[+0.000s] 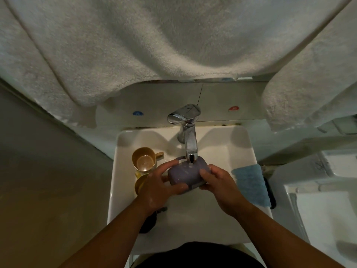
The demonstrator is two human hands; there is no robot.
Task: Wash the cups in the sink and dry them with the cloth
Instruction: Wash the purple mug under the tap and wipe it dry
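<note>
**Purple cup under the tap, both hands on it**

While the purple cup [185, 174] lies on its side right below the spout of the tap [188, 132], both hands grasp it over the sink [228, 151]. The left hand [160, 185] wraps the cup's near end, fingers curled over the top and thumb along the side facing the person. The right hand [216, 183] grips the other end, its fingers folded around the cup's edge. I cannot tell whether water is running.

Just left of the hands, a tan cup [144, 159] stands upright in the sink with its handle pointing towards the tap. In front of it, partly hidden by the left hand, is a yellow cup [140, 185]. A blue cloth [251, 183] lies draped over the right rim of the sink, near the right hand. A dark object sits low in the sink beneath the left wrist, too hidden to tell what it is. White towels [154, 45] hang across the wall above the tap.
</note>
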